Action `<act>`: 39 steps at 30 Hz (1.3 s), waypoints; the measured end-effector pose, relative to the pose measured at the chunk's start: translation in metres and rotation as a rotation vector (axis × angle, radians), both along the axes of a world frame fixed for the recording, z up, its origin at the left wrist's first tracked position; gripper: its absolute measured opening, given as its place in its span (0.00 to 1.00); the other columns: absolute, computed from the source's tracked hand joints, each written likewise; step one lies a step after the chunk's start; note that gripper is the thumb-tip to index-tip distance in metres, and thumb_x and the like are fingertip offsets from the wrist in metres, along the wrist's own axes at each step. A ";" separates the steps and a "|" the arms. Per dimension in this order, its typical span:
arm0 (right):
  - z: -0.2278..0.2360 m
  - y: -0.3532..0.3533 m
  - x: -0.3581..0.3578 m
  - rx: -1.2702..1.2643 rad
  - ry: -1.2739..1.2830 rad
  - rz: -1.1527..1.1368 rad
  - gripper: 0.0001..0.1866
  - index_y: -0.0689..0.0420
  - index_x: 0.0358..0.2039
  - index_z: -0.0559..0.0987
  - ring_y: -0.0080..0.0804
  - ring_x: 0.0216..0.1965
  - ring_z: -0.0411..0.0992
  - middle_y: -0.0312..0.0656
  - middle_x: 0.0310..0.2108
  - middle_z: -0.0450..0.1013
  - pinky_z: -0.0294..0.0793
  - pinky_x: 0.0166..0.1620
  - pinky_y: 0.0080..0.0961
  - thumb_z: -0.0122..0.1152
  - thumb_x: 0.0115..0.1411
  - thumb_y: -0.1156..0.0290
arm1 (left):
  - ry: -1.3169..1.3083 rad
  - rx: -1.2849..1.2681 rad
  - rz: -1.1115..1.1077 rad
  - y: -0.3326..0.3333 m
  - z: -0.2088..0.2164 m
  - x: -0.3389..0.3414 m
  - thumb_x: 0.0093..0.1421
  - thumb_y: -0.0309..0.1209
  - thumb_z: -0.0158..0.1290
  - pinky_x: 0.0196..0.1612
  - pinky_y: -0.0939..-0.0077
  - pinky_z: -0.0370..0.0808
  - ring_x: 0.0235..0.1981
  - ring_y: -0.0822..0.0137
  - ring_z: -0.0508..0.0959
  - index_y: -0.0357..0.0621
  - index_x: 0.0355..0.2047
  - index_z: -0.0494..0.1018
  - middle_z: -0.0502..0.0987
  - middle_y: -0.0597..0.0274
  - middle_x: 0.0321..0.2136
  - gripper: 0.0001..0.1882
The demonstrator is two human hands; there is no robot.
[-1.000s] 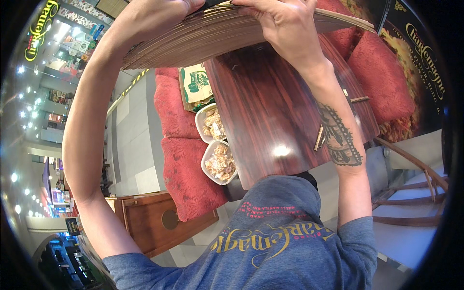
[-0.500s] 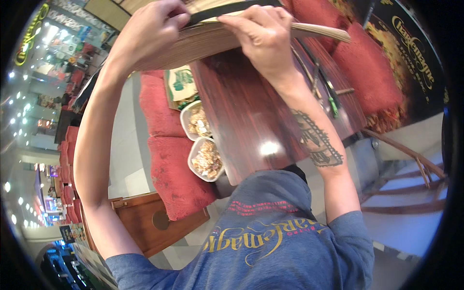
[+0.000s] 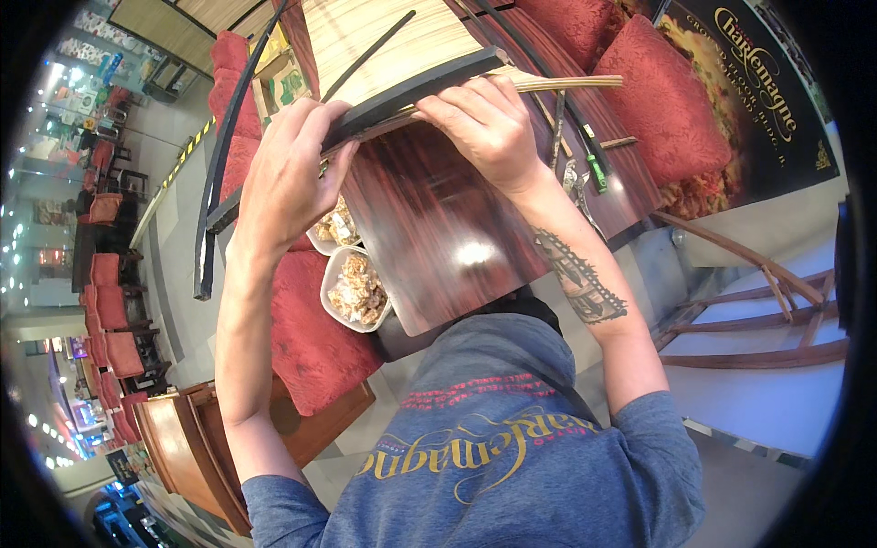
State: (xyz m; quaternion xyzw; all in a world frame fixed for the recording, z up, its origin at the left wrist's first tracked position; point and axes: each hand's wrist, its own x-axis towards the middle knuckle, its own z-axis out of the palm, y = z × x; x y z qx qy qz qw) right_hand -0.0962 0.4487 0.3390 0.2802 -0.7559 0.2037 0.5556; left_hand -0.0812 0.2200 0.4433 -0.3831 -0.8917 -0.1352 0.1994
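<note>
A pale bamboo-like slatted panel with a black wooden edge bar is held above the table, its near edge toward me. My left hand wraps its fingers and thumb round the left part of the bar. My right hand pinches the underside of the bar toward its right end. Beside that hand a bundle of thin tan strips sticks out to the right. A thin black stick lies on the panel. Left of my left hand hang long black frame pieces.
Below is a dark red-brown glossy table. A green-handled tool and several sticks lie at its right. White bowls of crumbly tan pieces stand on a red seat at left. A red cushion is at right.
The panel has tipped so its slatted top face shows, and its bar has come lower and nearer. My left hand has moved down and now grips the bar. Black frame pieces have come into view at left.
</note>
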 end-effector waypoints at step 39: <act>-0.149 0.029 0.161 -0.010 -0.957 0.067 0.11 0.63 0.42 0.82 0.40 0.50 0.77 0.48 0.46 0.79 0.74 0.56 0.40 0.64 0.59 0.75 | -0.505 0.198 0.159 -0.015 -0.244 0.072 0.48 0.26 0.63 0.41 0.59 0.71 0.38 0.52 0.73 0.46 0.40 0.76 0.70 0.56 0.33 0.17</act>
